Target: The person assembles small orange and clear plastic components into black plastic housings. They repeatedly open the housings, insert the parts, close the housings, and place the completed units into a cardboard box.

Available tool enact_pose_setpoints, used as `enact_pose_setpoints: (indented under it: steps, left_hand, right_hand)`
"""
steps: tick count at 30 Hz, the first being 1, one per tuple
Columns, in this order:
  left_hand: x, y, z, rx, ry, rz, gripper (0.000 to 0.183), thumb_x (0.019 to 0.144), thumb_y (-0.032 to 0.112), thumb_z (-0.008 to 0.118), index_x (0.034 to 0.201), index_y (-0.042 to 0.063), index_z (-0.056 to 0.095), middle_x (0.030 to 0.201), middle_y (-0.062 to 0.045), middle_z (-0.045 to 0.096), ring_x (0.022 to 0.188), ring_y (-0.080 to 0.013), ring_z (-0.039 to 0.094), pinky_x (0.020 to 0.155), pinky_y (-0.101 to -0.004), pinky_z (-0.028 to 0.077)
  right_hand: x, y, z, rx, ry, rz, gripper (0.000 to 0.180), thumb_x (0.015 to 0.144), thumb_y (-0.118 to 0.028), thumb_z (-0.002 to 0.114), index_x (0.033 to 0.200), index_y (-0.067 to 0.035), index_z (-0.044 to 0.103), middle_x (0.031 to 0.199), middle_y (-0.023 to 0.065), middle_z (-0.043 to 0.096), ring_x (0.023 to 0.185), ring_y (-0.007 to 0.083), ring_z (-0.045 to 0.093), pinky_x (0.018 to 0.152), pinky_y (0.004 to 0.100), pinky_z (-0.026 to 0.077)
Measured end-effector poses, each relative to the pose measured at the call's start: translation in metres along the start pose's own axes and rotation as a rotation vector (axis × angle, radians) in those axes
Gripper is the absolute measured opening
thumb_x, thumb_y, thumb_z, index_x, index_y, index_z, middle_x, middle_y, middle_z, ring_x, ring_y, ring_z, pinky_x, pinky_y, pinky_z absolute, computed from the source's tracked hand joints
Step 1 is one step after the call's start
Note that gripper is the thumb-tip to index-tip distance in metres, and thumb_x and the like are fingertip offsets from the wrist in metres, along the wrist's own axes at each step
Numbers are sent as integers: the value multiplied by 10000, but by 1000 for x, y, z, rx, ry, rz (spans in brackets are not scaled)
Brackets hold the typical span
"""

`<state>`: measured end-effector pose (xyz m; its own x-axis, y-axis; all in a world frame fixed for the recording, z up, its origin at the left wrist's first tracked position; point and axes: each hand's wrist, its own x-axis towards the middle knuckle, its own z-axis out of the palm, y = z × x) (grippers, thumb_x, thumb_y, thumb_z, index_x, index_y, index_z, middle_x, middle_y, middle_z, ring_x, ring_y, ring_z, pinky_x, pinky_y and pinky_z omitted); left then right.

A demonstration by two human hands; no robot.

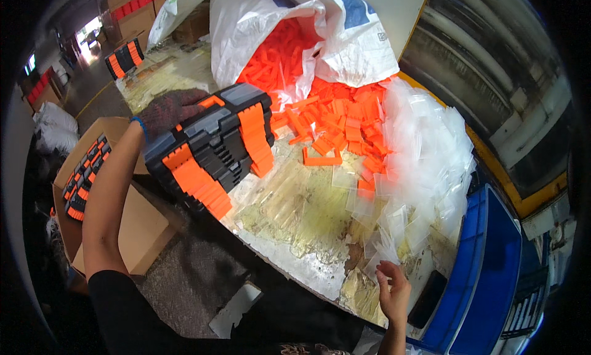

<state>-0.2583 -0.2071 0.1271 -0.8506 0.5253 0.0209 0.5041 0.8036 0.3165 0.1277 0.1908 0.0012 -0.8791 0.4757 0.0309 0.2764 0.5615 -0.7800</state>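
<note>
My left hand [173,110], in a dark knitted glove, grips the top handle of a black plastic toolbox [210,145] with orange latches, held tilted at the table's left edge. Bare, my right hand [393,288] hovers over the near right part of the worn table [295,202], fingers curled apart, beside clear plastic pieces [415,170] heaped on the right. Orange plastic latches [341,119] lie piled beyond the toolbox, spilling from a white woven sack [240,36]. One orange plastic handle [322,160] rests in front of that pile.
A cardboard box [69,184] holding several similar toolboxes stands at the left, on the floor side. Another toolbox [124,58] is at the table's far left corner. A blue plastic bin [489,272] and a dark flat object [428,298] are at the right.
</note>
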Motion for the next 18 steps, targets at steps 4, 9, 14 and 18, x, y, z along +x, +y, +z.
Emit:
enact_pose_setpoints:
  steps: [4,9,14,18]
  left_hand:
    - [-10,12,-6,105,48,-47,580,916,510,486,1309,85,509,1236,-147,593,1100,-301,581,956,-386,428]
    - [-18,25,-13,-40,-13,-232,494,891,468,530,1137,50,620,1117,-170,624,1039,-293,595,905,-371,445]
    - [-7,23,-17,98,-27,-255,453,829,431,576,1011,22,645,1017,-169,626,952,-281,599,827,-375,462]
    - [-2,15,-19,131,-41,-172,462,819,434,593,983,6,646,1005,-183,623,937,-299,597,830,-388,460]
  right_hand:
    - [-2,6,2,33,8,-15,169,881,-100,612,1012,2,647,925,148,691,801,218,678,663,315,520]
    - [-2,-5,7,-42,-23,-98,169,885,-94,608,1019,0,648,917,146,691,789,217,681,660,307,522]
    - [25,-72,30,163,-334,-173,195,906,-86,577,1079,-8,621,858,145,694,730,210,690,654,296,532]
    - [75,-172,114,330,-729,-533,396,954,-184,526,1306,-19,447,754,111,674,663,184,665,650,301,519]
